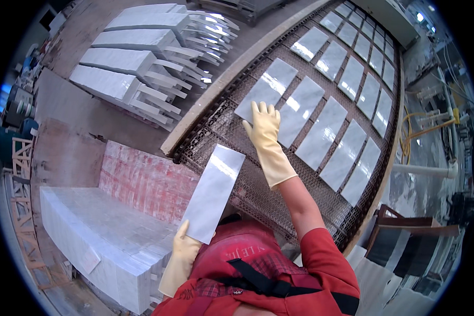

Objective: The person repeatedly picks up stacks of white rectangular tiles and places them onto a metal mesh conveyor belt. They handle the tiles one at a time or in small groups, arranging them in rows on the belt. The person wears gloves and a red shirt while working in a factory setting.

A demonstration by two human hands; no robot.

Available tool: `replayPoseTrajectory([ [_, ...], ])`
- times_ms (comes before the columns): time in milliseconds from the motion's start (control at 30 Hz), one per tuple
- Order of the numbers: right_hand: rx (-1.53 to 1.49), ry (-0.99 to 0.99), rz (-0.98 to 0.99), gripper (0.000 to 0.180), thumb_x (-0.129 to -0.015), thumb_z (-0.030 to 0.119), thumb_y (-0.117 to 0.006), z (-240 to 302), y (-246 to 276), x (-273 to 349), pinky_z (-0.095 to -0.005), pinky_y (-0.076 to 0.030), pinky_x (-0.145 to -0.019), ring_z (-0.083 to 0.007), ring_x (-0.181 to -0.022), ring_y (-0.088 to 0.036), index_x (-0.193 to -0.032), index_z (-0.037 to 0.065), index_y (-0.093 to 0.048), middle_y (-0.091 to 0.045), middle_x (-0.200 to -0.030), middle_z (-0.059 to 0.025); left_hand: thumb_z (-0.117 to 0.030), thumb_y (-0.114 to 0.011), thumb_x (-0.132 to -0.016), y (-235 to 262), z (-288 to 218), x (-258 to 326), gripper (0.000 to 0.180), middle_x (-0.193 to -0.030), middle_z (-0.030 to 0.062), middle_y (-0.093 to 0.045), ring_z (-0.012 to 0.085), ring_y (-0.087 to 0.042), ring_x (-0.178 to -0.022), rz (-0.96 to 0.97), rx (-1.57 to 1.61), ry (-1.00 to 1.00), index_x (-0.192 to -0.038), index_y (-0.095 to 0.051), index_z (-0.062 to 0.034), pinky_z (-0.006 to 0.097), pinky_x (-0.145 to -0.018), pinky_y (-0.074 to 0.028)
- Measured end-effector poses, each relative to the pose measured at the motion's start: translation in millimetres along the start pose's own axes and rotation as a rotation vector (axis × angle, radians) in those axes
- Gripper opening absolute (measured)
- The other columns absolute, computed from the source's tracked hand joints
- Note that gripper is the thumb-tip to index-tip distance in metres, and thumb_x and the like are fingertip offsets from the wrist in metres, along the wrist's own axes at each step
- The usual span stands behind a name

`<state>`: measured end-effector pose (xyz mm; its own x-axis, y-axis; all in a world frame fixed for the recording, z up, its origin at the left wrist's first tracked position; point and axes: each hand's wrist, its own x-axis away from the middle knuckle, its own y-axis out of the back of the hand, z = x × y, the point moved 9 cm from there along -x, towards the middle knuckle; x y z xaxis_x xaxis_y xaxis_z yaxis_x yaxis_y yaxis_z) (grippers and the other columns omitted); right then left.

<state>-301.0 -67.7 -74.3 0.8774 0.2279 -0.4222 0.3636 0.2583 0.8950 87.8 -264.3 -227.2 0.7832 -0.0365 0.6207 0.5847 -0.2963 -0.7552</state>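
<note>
My left hand (180, 259), in a cream rubber glove, grips the lower end of a polished pale grey marble tile (214, 195). That tile is tilted up in front of my red apron, close to the near end of a wire mesh conveyor (260, 181). My right hand (265, 129), gloved alike, reaches over the belt with its fingers stretched out. Its fingertips lie at the near right edge of a marble tile (271, 84); whether they press on it I cannot tell. Beside it, another marble tile (303, 108) is partly behind that hand.
Several rows of tiles run along the belt toward a machine housing (387, 18). Stacked marble tiles (97, 258) stand at my left by a red-stained board (142, 176). Further off are stacks with strips (110, 81). Dark slabs (400, 253) and yellow hoses (408, 137) are at right.
</note>
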Motion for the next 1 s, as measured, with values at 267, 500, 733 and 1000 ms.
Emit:
replayPoseTrajectory([
  [267, 0.085, -0.018, -0.044, 0.068, -0.087, 0.036, -0.083, 2, -12, -5, -0.0537, -0.041, -0.111, -0.0456, -0.135, -0.055, -0.145, 0.013, -0.057, -0.056, -0.151, -0.0209, -0.032, -0.047, -0.111, -7, 4, 6, 0.06, -0.16, 0.0251, -0.045, 0.0461, -0.048, -0.144, 0.022, 0.003, -0.027, -0.159, -0.035, 0.0015, 0.068, -0.112, -0.043],
  [500, 0.053, -0.003, -0.062, 0.067, -0.086, 0.035, -0.084, -1, -14, -8, -0.0532, -0.043, -0.109, -0.0463, -0.134, -0.056, -0.143, 0.011, -0.058, -0.058, -0.148, -0.0218, -0.029, -0.048, -0.11, -5, 5, 2, 0.058, -0.158, 0.0232, -0.047, 0.0442, -0.05, -0.142, 0.024, -0.011, -0.037, -0.158, -0.037, 0.0018, 0.068, -0.112, -0.045],
  [733, 0.03, 0.01, 0.108, 0.068, -0.089, 0.031, -0.082, -7, -19, -10, -0.051, -0.04, -0.118, -0.0418, -0.14, -0.053, -0.147, 0.007, -0.055, -0.056, -0.151, -0.0205, -0.026, -0.051, -0.11, -7, 4, -1, 0.055, -0.156, 0.0226, -0.05, 0.0433, -0.053, -0.14, 0.064, -0.007, -0.03, -0.156, -0.039, 0.0017, 0.066, -0.112, -0.045],
  [1000, -0.388, 0.151, -0.191, 0.052, -0.091, 0.015, -0.079, 2, 50, 92, -0.0463, -0.049, -0.11, -0.0368, -0.128, -0.063, -0.138, 0.0, -0.062, -0.067, -0.137, -0.0203, -0.02, -0.065, -0.102, 1, -30, -15, 0.056, -0.145, 0.0192, -0.061, 0.0375, -0.061, -0.133, 0.077, -0.136, -0.23, -0.151, -0.048, 0.0011, 0.057, -0.109, -0.05],
])
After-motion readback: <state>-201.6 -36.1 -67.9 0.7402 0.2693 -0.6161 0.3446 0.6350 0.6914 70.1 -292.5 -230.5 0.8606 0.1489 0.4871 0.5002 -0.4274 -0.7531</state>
